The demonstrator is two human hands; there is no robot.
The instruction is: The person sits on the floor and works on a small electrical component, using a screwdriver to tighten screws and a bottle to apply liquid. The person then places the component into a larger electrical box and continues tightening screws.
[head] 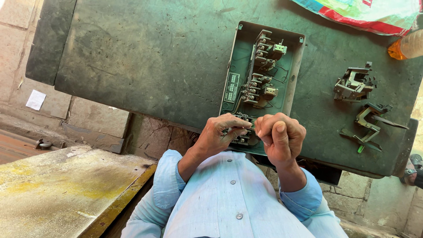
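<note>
Both hands work at the near end of the open switch box [238, 83] on the dark worktop [145, 61]. The left hand [220, 132] pinches a small contact block [243, 132]; the right hand [282, 136] is curled closed just beside it. Two loose metal brackets [354, 83] lie right of the box.

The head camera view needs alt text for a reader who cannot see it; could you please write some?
A person's left hand and right hand work together at the near end of an open green switch box on a dark worktable. Two loose metal switch parts lie to the right.
</note>
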